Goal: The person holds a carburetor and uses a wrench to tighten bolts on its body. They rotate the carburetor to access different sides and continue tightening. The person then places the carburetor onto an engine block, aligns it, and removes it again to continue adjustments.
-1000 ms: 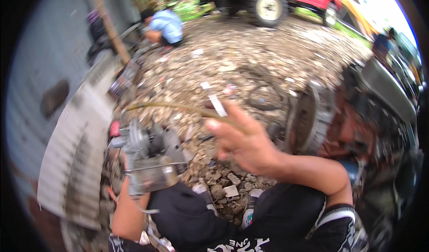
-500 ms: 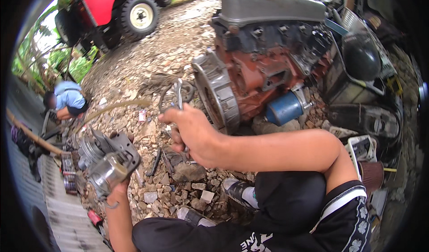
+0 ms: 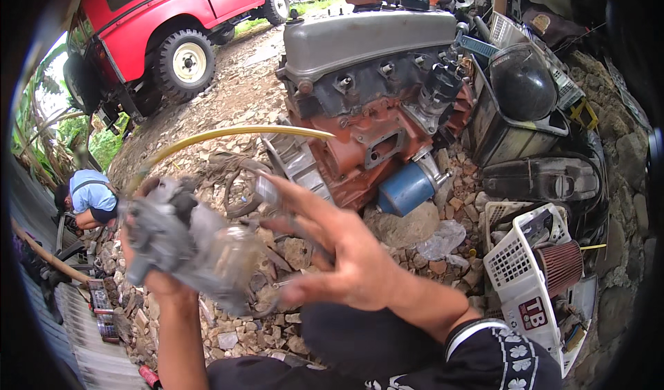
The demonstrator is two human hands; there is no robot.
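Left of the engine (image 3: 366, 92), the partly hidden left hand (image 3: 169, 286) holds a blurred metal part (image 3: 166, 227). Nearer the engine, the right hand (image 3: 353, 258) blurs at the fingertips; whether it grips anything, I cannot tell.

I'm standing in an open-air vehicle repair yard: a big engine (image 3: 373, 96) with an orange-red block sits right on the stony ground (image 3: 232, 85), a blue canister (image 3: 407, 188) on its side. A red off-roader (image 3: 162, 23) is parked just beyond, a white crate (image 3: 510, 264) here holds a pleated filter (image 3: 559, 265), corrugated sheeting (image 3: 93, 341) edges the left, and even the piece in hand is a grey metal part (image 3: 190, 241).
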